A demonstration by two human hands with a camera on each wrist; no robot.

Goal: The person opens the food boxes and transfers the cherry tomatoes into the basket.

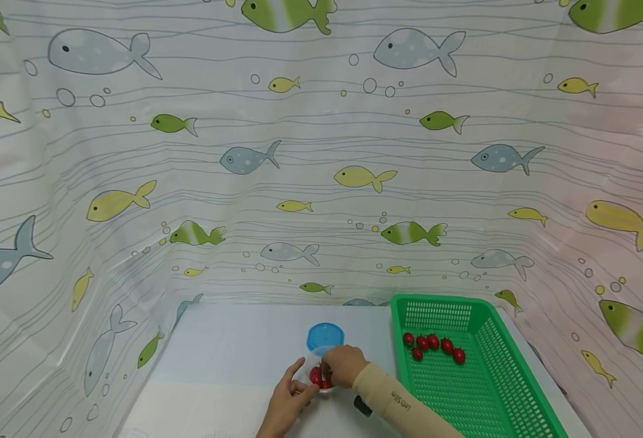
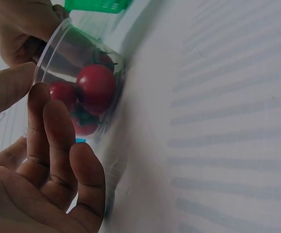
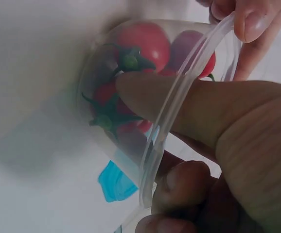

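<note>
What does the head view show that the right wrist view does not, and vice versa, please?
Only the head view: green basket, red tomatoes in it, fish-patterned backdrop.

Only the right wrist view: clear detail of the green leafy tops on tomatoes in the clear cup.

Both: left hand, right hand, clear cup and the tomatoes inside it.

Wht table (image 1: 233, 344), faint gry stripes (image 2: 203, 140) on top. Fish-print backdrop (image 1: 321, 143) behind & both sides: grn, yel, blu-gry fish (image 1: 356, 176), bubbles (image 1: 370, 85).

Head cam bright & even; wrist cams dim, greyish, w/ soft shadows.
</note>
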